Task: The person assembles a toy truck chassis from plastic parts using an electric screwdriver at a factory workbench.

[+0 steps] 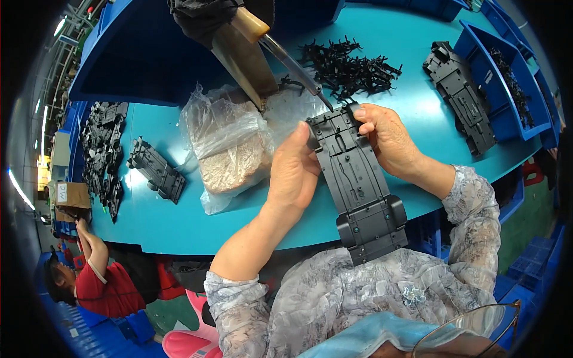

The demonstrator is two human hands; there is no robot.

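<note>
Both my hands hold a black plastic vehicle chassis [353, 173] at its far end, tilted above the table edge with its near end by my body. My left hand [293, 170] grips the left side, thumb along the edge. My right hand [387, 138] pinches the far right corner between thumb and fingers. A soldering iron [292, 64] with a wooden handle hangs over the far end. Its dark tip comes down at the chassis's far edge; whether it touches I cannot tell. Beyond the chassis lies a heap of small black plastic parts [352, 68].
A plastic-wrapped pale block [231, 152] stands left of my left hand on the teal table [239, 230]. Other black chassis [156, 170] lie left and right [461, 98]. A blue bin [501, 77] holds black parts at right. A person in red [110, 280] sits far left.
</note>
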